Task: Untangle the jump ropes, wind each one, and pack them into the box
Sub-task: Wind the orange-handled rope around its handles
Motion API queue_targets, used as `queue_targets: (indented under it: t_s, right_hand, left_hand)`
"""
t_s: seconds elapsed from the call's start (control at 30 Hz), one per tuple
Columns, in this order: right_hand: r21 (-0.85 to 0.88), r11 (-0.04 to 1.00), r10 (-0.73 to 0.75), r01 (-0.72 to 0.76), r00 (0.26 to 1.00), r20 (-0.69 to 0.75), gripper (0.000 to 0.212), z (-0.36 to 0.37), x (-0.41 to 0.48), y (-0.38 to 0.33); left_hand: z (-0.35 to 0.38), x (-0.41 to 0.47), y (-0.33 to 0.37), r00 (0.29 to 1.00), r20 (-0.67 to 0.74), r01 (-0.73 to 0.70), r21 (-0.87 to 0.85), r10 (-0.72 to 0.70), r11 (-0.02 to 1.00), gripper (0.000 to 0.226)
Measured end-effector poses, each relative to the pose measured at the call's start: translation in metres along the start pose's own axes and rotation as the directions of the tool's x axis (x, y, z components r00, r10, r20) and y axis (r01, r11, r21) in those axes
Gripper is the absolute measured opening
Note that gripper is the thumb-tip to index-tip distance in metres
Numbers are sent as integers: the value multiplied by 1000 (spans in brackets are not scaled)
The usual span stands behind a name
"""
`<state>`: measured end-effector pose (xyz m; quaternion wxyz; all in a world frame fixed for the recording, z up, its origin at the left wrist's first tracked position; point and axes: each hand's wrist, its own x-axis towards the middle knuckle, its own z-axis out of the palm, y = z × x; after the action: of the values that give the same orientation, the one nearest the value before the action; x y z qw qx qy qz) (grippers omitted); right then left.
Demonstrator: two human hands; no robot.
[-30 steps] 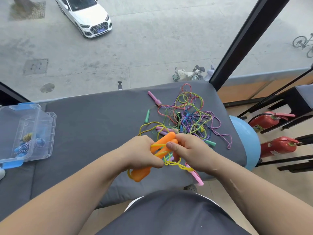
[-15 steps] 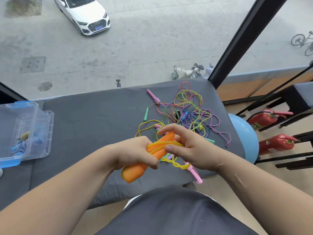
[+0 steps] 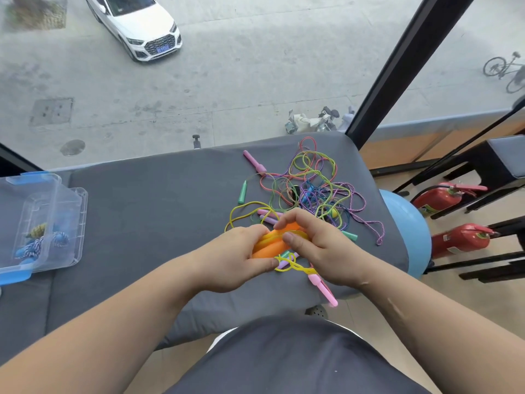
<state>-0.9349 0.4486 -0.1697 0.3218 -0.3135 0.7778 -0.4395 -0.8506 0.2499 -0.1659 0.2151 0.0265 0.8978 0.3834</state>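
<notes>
My left hand [image 3: 237, 258] grips two orange handles [image 3: 270, 247] with yellow cord [image 3: 274, 237] wound round them. My right hand [image 3: 321, 247] holds the same bundle from the right, thumb on the cord and fingers arched over the top. A yellow loop [image 3: 287, 265] hangs below the hands. A tangle of coloured jump ropes [image 3: 309, 189] lies just beyond on the grey cushion [image 3: 159, 211]. The clear plastic box [image 3: 42, 223] with blue clips sits at the far left and holds wound ropes.
Loose handles lie about: pink [image 3: 254, 162], green [image 3: 243, 191], and a pink one [image 3: 324, 288] at the cushion's near edge. A blue ball [image 3: 409, 231] and two red fire extinguishers [image 3: 460, 240] stand to the right. A window lies beyond the cushion.
The orange handles have sunk deeper into my left hand. My right hand has carried the yellow cord over the bundle, adding a turn.
</notes>
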Motion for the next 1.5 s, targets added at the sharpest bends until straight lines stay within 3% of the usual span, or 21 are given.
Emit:
queue_targets:
  t_s: [0.17, 0.4, 0.73, 0.97, 1.1, 1.17, 1.3, 1.4, 1.5]
  right_hand:
    - [-56, 998, 17, -17, 1000, 12, 18, 5, -5, 5]
    - [-155, 988, 9, -6, 1000, 19, 20, 1, -7, 10]
    - [-523, 852, 66, -27, 996, 57, 62, -1, -3, 13]
    - [-573, 819, 45, -24, 999, 22, 64, -5, 3, 12]
    - [-458, 889, -28, 2, 998, -50, 21, -5, -3, 10]
    - [-425, 905, -9, -27, 997, -83, 12, -5, -4, 10]
    - [-503, 864, -58, 15, 996, -70, 23, -7, -6, 10]
    - [-609, 787, -118, 93, 993, -1, 31, -9, -4, 17]
    - [-652, 749, -88, 118, 993, 78, 35, -8, -4, 28]
  left_hand:
    - [-5, 0, 3, 993, 109, 34, 107, -46, 994, 31]
    - [-1, 3, 4, 988, 138, 50, 149, -71, 988, 33]
    - [-7, 12, -4, 973, 209, 50, 225, -99, 973, 33]
    - [-12, 17, -16, 962, 223, 185, -118, -156, 976, 25]
    - [-15, 18, -22, 961, 206, 237, -261, -185, 936, 27]
    - [-13, 19, -23, 968, 193, 220, -339, -162, 915, 26]
    - [-12, 18, -21, 970, 215, 213, -527, -113, 823, 31]
    - [-13, 15, -18, 973, 226, 199, -708, -50, 678, 23]
    - [-7, 12, -12, 960, 278, 184, -690, 22, 700, 13]
